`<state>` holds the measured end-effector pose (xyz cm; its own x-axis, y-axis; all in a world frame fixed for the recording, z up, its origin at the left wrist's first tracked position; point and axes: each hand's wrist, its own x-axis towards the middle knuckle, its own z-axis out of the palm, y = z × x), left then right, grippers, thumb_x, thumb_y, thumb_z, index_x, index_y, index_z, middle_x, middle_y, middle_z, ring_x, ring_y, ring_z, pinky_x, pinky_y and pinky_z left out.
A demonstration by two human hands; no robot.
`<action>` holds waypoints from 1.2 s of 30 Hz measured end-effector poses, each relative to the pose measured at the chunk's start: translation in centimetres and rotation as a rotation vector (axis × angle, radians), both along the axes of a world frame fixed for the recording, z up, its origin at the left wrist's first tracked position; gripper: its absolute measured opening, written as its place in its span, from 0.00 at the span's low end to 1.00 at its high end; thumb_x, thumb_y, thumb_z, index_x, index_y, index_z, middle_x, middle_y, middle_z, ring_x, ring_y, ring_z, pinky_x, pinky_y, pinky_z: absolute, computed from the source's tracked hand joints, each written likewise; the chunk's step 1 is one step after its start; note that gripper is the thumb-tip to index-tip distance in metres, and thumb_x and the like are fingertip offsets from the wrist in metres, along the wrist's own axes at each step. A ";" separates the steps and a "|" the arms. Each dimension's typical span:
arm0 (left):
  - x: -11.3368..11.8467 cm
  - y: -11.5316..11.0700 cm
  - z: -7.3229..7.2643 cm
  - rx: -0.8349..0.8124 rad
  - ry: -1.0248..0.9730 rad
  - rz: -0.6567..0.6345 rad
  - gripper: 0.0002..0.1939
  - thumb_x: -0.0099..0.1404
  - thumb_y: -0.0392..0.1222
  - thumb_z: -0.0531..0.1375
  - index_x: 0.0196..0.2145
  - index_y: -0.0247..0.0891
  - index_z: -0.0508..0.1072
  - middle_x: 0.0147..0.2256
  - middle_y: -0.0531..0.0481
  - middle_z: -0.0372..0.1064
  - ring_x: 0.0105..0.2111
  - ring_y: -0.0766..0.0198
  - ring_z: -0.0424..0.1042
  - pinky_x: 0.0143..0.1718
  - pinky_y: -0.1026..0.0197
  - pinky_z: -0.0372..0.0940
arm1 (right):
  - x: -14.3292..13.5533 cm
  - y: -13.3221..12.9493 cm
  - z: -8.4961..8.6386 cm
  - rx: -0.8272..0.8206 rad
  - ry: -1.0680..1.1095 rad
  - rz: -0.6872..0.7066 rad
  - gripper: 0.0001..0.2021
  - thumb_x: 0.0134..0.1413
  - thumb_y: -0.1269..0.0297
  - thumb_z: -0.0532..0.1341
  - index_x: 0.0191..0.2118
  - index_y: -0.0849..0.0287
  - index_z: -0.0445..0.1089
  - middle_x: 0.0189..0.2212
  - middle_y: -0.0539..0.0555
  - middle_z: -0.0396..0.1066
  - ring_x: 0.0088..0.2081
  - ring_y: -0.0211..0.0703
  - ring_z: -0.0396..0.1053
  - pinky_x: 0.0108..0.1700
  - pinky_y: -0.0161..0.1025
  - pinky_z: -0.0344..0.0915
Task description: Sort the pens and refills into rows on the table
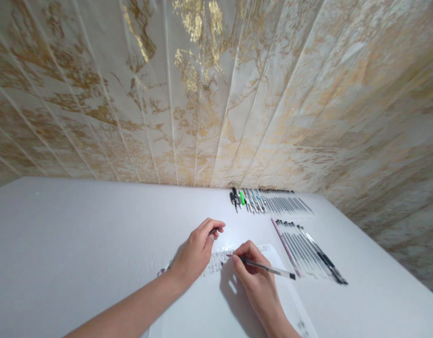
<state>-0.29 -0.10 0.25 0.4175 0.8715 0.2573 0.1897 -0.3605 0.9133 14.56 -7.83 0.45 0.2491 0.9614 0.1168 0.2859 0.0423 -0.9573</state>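
My right hand (pixel 253 270) is closed round a clear-barrelled pen (pixel 272 269) with a black end, its tip at the upper part of a white sheet (pixel 202 312). Dark handwriting (pixel 216 265) runs along the top of that sheet. My left hand (pixel 202 237) rests near the sheet's upper left edge, its fingers curled round a small dark object (pixel 214 230), which looks like a pen cap. A gap separates the two hands.
On the white table (pixel 96 234), a row of pens (pixel 251 201), a bright green one (pixel 242 197) among them, lies by the patterned wall (pixel 202 117). More pens and refills (pixel 300 249) lie right of the sheet, beside a pink pen (pixel 285 246).
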 end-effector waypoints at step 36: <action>1.2 -5.1 2.9 -0.298 -0.367 -0.373 0.31 0.69 0.52 0.53 0.66 0.45 0.51 0.66 0.44 0.49 0.65 0.48 0.50 0.63 0.47 0.52 | -0.4 -0.3 2.9 0.095 0.207 0.171 0.17 0.58 0.48 0.57 0.35 0.59 0.67 0.23 0.47 0.63 0.21 0.34 0.61 0.22 0.31 0.60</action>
<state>0.88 -5.18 3.16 0.6391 0.7401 0.2092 -0.2467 -0.0603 0.9672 14.18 -8.13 3.39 0.1127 0.9786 0.1720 0.0655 0.1654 -0.9841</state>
